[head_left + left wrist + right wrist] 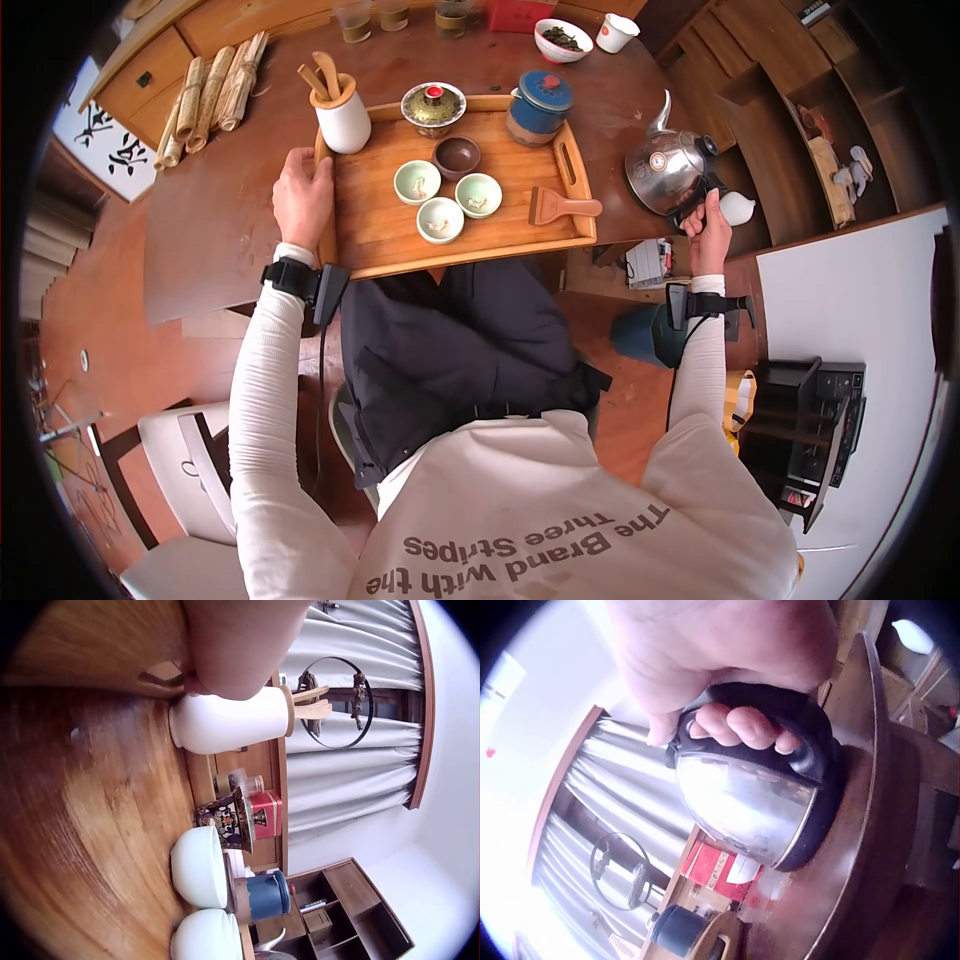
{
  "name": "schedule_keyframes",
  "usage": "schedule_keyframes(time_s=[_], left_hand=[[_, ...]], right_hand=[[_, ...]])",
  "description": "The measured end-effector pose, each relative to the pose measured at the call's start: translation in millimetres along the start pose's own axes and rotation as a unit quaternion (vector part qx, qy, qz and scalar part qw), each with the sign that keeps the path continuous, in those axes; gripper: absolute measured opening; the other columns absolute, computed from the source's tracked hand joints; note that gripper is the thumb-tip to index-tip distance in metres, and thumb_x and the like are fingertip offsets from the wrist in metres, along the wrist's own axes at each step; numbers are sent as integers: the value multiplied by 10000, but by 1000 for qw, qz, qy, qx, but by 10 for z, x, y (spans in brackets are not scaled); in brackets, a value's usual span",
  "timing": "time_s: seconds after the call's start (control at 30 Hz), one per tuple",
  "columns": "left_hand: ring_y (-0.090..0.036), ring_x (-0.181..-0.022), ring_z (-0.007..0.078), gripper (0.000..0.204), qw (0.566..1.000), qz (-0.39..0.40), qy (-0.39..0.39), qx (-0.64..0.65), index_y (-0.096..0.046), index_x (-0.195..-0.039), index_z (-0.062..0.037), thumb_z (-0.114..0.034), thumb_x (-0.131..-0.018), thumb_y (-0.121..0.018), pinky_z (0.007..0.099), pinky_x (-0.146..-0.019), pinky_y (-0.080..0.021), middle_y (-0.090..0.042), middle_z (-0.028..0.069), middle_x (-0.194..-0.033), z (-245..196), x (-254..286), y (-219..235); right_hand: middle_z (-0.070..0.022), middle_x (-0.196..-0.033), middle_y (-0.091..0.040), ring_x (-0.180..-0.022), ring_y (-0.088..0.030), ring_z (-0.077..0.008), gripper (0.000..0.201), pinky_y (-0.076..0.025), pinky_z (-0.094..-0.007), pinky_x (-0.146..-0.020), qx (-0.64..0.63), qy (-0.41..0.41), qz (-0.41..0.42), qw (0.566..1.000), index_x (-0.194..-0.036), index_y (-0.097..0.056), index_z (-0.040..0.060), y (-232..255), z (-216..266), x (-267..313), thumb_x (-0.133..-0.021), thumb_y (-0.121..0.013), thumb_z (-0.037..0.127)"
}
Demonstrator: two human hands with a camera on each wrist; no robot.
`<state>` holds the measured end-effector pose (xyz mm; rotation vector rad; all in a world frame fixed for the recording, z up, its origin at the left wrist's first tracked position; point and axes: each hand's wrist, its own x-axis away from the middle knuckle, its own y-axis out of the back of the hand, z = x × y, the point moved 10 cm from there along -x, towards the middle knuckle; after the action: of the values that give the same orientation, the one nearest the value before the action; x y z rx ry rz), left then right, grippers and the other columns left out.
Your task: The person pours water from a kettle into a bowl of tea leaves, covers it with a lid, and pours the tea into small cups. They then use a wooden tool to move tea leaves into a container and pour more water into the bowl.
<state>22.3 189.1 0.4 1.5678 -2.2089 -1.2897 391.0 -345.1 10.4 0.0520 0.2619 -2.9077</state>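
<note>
My left hand (302, 196) grips the left side wall of the wooden tray (380, 222), beside a white tool holder (344, 122) with wooden tools in it. The fingers of my right hand (708, 236) are curled round the black handle of a steel kettle (662, 168), right of the tray; the right wrist view shows the kettle (742, 802) from the handle side. On the tray are several pale green cups (440, 220), a dark brown cup (457, 158), a patterned lidded bowl (433, 107), a blue lidded pot (541, 106) and a wooden brush (562, 206).
Bamboo rolls (212, 92) lie at the table's back left. Behind the tray stand glass cups (352, 22), a red box (518, 14), a bowl of dark leaves (563, 42) and a white cup (617, 33). Wooden shelves (770, 110) stand to the right.
</note>
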Motion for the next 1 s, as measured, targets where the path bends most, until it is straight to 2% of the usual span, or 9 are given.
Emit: schedule_keyframes(time_s=[0.1, 0.13, 0.27, 0.43, 0.53, 0.57, 0.63, 0.8, 1.0], left_hand=[[-707, -936, 400, 364, 1000, 5, 27, -13, -667, -1172, -80, -341, -919, -672, 490, -836, -544, -750, 183, -946, 11, 23, -8], [-705, -951, 400, 365, 999, 8, 34, -25, -669, -1173, -88, -349, -917, -671, 489, -842, -544, -751, 177, -957, 15, 22, -14], [-702, -986, 389, 368, 999, 7, 48, -9, -678, -1167, -94, -353, -905, -674, 481, -874, -543, -751, 175, -997, 48, 23, -17], [-699, -1004, 381, 373, 998, 17, 66, -8, -677, -1175, -91, -353, -910, -665, 472, -889, -539, -751, 175, -996, 88, 19, -49], [-695, -1018, 377, 374, 996, 32, 81, -3, -675, -1178, -90, -354, -915, -656, 466, -899, -534, -751, 173, -1002, 60, 25, -34], [-695, -1018, 377, 373, 996, 31, 80, 3, -675, -1179, -90, -355, -917, -655, 466, -898, -534, -751, 172, -1004, 63, 37, -19], [-694, -1019, 377, 373, 996, 31, 80, 7, -674, -1181, -91, -356, -918, -653, 466, -897, -533, -751, 171, -1006, 62, 36, -7], [-688, -1048, 379, 365, 995, 39, 87, 21, -675, -1182, -100, -362, -930, -640, 465, -921, -530, -749, 172, -1044, 83, 38, -39], [-686, -1059, 379, 369, 993, 51, 99, 35, -675, -1190, -99, -359, -931, -639, 464, -931, -529, -746, 175, -1076, 73, 52, -29]], right_hand=[[50, -600, -370, -498, -314, -69, 467, -266, -265, -472, 15, 23, -62, 998, -695, -478, 119, 6, 129, -75, -985, -694, 414], [95, -560, -329, -451, -239, -37, 494, -194, -256, -430, 43, 28, -106, 993, -650, -417, 184, -10, 219, -87, -1014, -648, 426], [95, -549, -294, -442, -224, -45, 483, -187, -263, -435, 53, 64, -91, 992, -675, -428, 170, -169, 651, -35, -1023, -626, 441], [85, -558, -283, -459, -203, -48, 449, -190, -240, -471, 16, 47, -17, 999, -771, -460, 137, -620, 1406, 284, -1064, -525, 471], [89, -554, -297, -451, -232, -34, 417, -208, -218, -464, -32, 19, 125, 991, -817, -506, 110, -945, 1594, 359, -1077, -512, 437], [89, -554, -297, -451, -232, -34, 417, -208, -218, -464, -27, 19, 130, 991, -817, -506, 110, -1026, 1665, 379, -1077, -512, 437], [85, -555, -310, -445, -246, -32, 401, -205, -222, -447, 40, 21, 193, 980, -850, -531, 84, -1266, 1728, 497, -1083, -508, 409], [98, -582, -361, -477, -255, -11, 330, -168, -224, -449, 168, 55, 213, 961, -811, -591, 56, -1570, 1734, 595, -1038, -623, 293], [97, -622, -447, -507, -305, 11, 328, -173, -198, -466, 296, 19, 254, 920, -771, -634, 61, -1951, 1517, 574, -984, -703, 302]])
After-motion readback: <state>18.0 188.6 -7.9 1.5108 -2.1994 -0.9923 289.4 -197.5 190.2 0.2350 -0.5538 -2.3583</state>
